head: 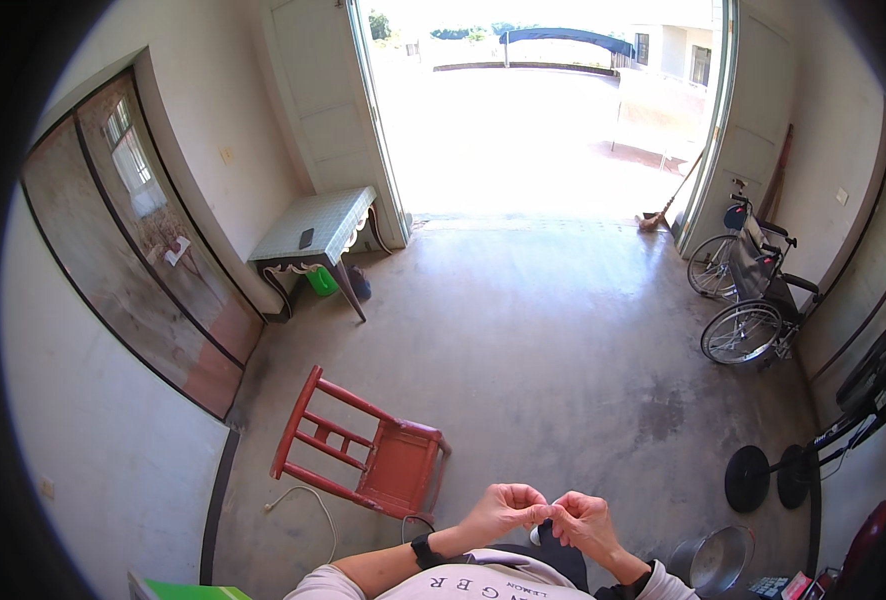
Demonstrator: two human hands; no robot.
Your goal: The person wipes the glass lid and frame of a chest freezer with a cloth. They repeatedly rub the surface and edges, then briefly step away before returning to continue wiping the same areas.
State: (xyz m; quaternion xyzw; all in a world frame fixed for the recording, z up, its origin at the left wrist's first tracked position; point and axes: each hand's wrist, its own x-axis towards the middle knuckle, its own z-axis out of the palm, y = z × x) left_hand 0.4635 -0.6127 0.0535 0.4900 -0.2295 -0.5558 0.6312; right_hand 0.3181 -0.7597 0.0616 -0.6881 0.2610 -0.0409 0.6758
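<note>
My left hand (504, 516) and my right hand (582, 523) meet at the fingertips in front of my chest, low in the view. Thumb and forefinger of each are pinched together. Something small and pale seems to show between the fingertips, too small to name. A black watch sits on the left wrist. Left of the hands stands a red wooden chair (402, 463), its back towards the left.
A table with a checked cloth (323, 217) bears a dark phone (306, 238). At right stand a wheelchair (754, 277), black fan bases (747, 478) and a metal pot (713, 559). A pale cable (315, 496) lies near the chair. A broom (660, 217) leans by the open doorway.
</note>
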